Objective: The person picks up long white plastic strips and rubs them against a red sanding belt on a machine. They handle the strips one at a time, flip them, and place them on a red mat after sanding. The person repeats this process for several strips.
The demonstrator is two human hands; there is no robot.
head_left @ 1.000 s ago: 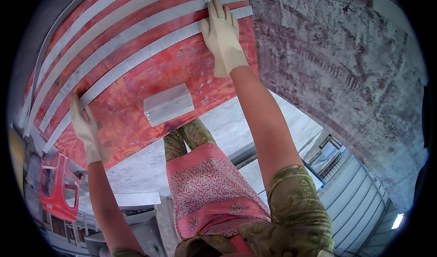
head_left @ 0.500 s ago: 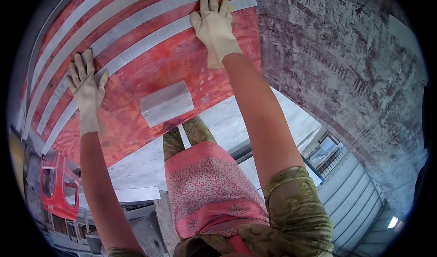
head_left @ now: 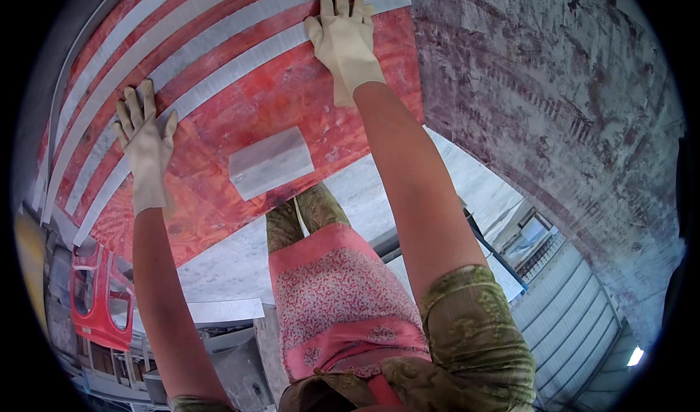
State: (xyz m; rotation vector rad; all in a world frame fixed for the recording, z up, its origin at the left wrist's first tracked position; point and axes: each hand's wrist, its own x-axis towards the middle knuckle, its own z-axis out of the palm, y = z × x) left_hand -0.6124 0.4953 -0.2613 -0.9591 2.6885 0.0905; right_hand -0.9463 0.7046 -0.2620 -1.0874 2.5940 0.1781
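Both my hands wear cream rubber gloves and lie with fingers spread on a red board [head_left: 262,98] with a blotchy surface. Long pale curved-looking strips [head_left: 244,62] run side by side across its far part. My left hand [head_left: 148,146] rests at the board's left, its fingers over the strips and nothing held. Farther off, toward the board's right edge, my right hand [head_left: 345,44] presses its fingertips on the strips, also holding nothing. Nearer to me, a whitish rectangular sheet [head_left: 271,164] lies on the red surface, apart from both hands.
A scuffed brown-grey panel [head_left: 539,98] meets the board's right edge. At the lower left stands a red frame with openings [head_left: 102,299]. A narrow white sheet [head_left: 226,310] lies beyond my left forearm. Grey ribbed panels [head_left: 561,317] are at the lower right.
The view has shifted slightly, so the board and my left hand appear a little farther right. Both hands stay spread on the strips.
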